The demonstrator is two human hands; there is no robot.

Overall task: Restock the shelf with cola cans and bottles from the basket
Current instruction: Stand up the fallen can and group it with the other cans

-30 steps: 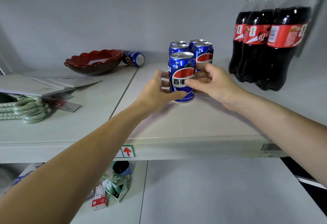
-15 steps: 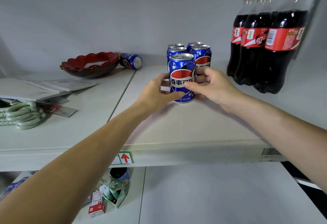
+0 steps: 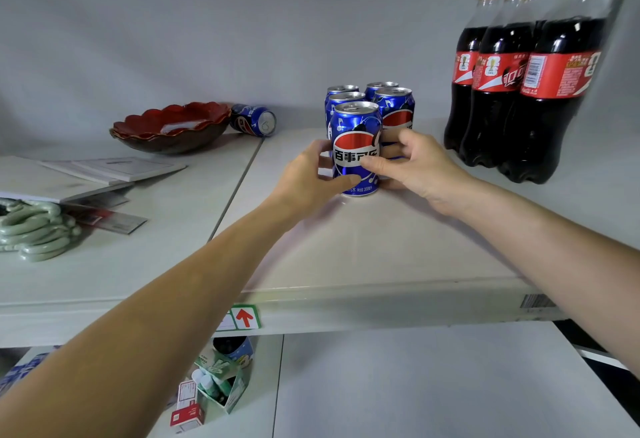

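A blue cola can [image 3: 356, 132] stands upright on the white shelf [image 3: 363, 250], at the front of a cluster of several like cans [image 3: 396, 108]. My left hand [image 3: 308, 178] grips its left side with the thumb across the lower front. My right hand [image 3: 419, 169] grips its right side, thumb on the label. Several dark cola bottles [image 3: 512, 91] with red labels and gold caps stand at the right. One more blue can [image 3: 254, 120] lies on its side at the back, beside the red bowl. The basket is not in view.
A red scalloped bowl [image 3: 169, 126] sits at the back left. White booklets [image 3: 114, 167] and pale green hooks [image 3: 34, 229] lie on the left shelf section. On the lower shelf stand small boxes [image 3: 218, 378]. A barcode label [image 3: 536, 300] marks the shelf's front edge.
Both hands stay on the front can, which has shifted slightly back toward the cluster. The view has tilted a little, so everything sits lower in the frame.
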